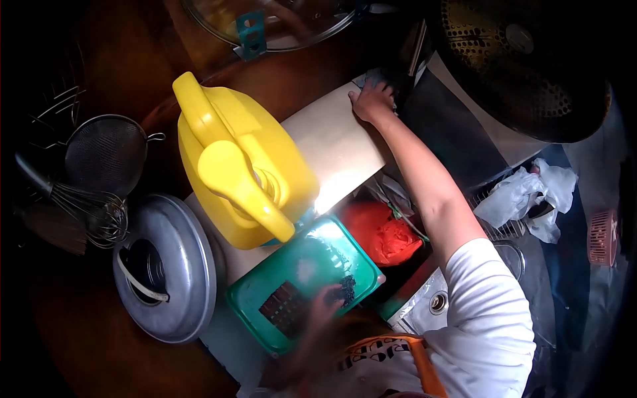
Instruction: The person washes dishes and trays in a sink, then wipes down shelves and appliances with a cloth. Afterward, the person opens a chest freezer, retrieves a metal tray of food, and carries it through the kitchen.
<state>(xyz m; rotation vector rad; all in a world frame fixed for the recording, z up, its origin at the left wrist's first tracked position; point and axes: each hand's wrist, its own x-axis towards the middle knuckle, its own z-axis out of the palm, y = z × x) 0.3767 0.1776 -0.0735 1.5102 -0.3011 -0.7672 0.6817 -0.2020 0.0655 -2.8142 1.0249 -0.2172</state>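
My right hand (373, 101) is at the far end of a pale board (332, 136), its fingers bent over a bunched grey cloth (377, 74). The arm reaches across from the right in a white sleeve. My left hand (323, 309) is low in the view, smeared by motion, against a green plastic lid or box (292, 272); its fingers are too blurred to read. Dark patterned patches show on the green surface. Behind it stands a big yellow jug (249, 159). A red bag (381, 235) lies right of the green item.
A round metal lid (169, 265) is at the left, below a strainer (106, 156) and a whisk (99, 215). A large perforated pan (524, 73) fills the upper right. Crumpled white plastic (527, 196) lies on a rack; a pink basket (602, 239) sits farther right. A glass lid (298, 23) is at the top.
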